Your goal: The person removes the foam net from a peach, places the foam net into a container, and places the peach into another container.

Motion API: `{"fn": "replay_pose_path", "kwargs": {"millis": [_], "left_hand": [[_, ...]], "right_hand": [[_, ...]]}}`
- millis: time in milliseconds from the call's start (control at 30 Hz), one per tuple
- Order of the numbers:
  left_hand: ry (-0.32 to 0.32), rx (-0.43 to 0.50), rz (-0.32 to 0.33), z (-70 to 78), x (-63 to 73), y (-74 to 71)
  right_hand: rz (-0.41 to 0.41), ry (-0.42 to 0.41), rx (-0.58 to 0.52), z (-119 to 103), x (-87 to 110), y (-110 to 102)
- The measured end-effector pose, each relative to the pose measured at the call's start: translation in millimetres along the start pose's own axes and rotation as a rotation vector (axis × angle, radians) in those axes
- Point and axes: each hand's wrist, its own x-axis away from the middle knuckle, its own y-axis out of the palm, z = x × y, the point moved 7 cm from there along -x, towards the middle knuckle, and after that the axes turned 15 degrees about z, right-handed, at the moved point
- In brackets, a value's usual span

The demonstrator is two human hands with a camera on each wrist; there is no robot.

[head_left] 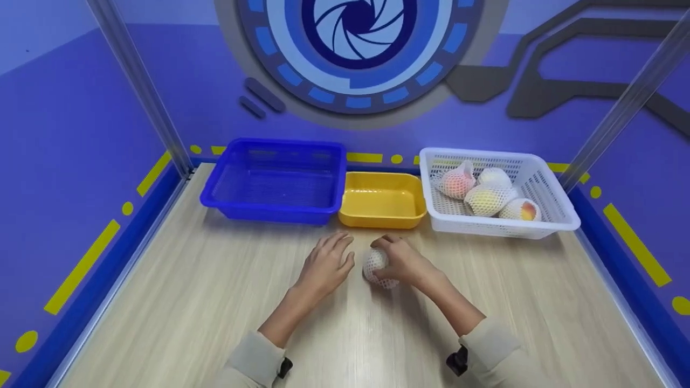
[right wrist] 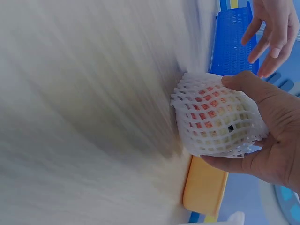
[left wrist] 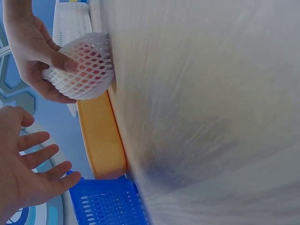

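My right hand (head_left: 405,261) grips a round fruit in a white foam net (head_left: 375,265), low at the tabletop in front of the yellow tray. Through the mesh, red and pale yellow skin shows on the netted fruit (right wrist: 215,117) in the right wrist view. Thumb and fingers lie on opposite sides of it. Just left of the fruit, my left hand (head_left: 325,265) hovers with loosely spread fingers and holds nothing. In the left wrist view, a gap separates the left hand (left wrist: 35,164) from the netted fruit (left wrist: 86,65).
A blue basket (head_left: 272,215) stands at the back left. Next to it is a yellow tray (head_left: 381,221), then a white basket (head_left: 501,229) with several netted fruits (head_left: 485,199). Printed panels enclose the wooden table (head_left: 345,334) at the back and sides.
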Motion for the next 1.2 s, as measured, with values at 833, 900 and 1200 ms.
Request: {"fn": "replay_pose_path", "kwargs": {"millis": [833, 900, 1200], "left_hand": [[0.052, -0.118, 0.043, -8.0, 5.9, -13.8], [0.056, -0.116, 0.047, -7.9, 6.5, -14.3], [0.042, -0.114, 0.037, -12.2, 7.8, -16.7]], "right_hand": [[0.065, -0.046, 0.037, -3, 8.0, -27], [0.071, -0.022, 0.043, 1, 12.3, -33], [0.071, -0.035, 0.072, 1, 29.2, -45]]}}
